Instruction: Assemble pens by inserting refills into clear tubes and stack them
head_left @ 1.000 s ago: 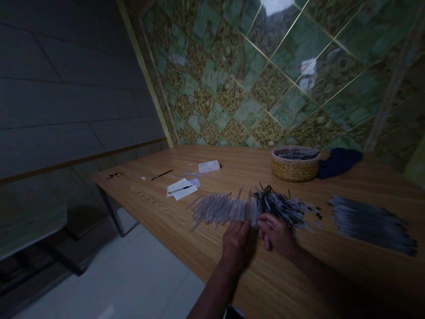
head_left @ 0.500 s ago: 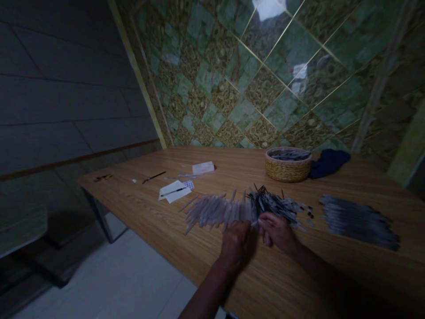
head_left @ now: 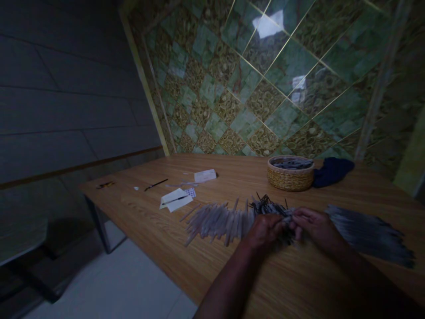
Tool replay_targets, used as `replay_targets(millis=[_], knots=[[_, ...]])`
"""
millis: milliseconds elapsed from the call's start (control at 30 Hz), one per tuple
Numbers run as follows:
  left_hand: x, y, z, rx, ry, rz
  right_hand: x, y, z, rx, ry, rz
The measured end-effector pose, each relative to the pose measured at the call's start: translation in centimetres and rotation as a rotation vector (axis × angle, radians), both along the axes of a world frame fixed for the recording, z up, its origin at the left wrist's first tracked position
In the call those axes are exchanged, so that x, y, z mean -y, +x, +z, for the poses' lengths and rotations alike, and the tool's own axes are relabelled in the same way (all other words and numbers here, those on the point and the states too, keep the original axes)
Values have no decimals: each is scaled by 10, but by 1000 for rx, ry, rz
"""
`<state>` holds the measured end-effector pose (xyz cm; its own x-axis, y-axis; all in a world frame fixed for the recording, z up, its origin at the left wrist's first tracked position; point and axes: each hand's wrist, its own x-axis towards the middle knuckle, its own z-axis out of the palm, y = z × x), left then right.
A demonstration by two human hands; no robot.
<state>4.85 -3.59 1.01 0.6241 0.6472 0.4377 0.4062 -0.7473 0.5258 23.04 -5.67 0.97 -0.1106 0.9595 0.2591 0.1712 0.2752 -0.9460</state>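
Note:
Both hands meet over the table, fingers closed around a pale pen barrel (head_left: 287, 218) that shows only in part between them. My left hand (head_left: 265, 228) grips it from the left, and my right hand (head_left: 310, 221) pinches it from the right. Just left of them lies a spread row of frosted pen barrels (head_left: 215, 220). Behind the hands is a heap of thin black pen parts (head_left: 264, 204), partly covered by my fingers. To the right, dark-filled pens (head_left: 368, 232) lie side by side in a flat layer, its near-left part behind my right forearm.
A woven basket (head_left: 290, 178) full of similar sticks stands at the back, beside a dark blue cloth (head_left: 334, 171). Farther left are a white box (head_left: 205, 175), papers (head_left: 175, 200) with a pen on them, and a dark thin stick (head_left: 156, 184). The table's left edge drops to the floor.
Both hands have moved right, from the end of the barrel row to in front of the black parts, staying together. The view has tilted slightly upward.

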Motion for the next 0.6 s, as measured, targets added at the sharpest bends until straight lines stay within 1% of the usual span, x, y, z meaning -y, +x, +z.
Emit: replay_targets(millis=[100,200,300,367,500,600], knots=[[1,5,-5,120,-120,-36,-1,4,4,25,-2,11],[2,2,-8,183,-183,-69,0,3,5,48,-6,52],[3,-6,-9,204,-231,-98,0,-3,3,33,-19,93],[4,-12,-9,210,-255,-91,-1,-7,-1,17,-17,108],[3,-18,-10,227,-285,-63,-3,-13,-4,36,2,90],[1,-18,-9,232,-293,-71,-4,-13,-2,93,23,77]])
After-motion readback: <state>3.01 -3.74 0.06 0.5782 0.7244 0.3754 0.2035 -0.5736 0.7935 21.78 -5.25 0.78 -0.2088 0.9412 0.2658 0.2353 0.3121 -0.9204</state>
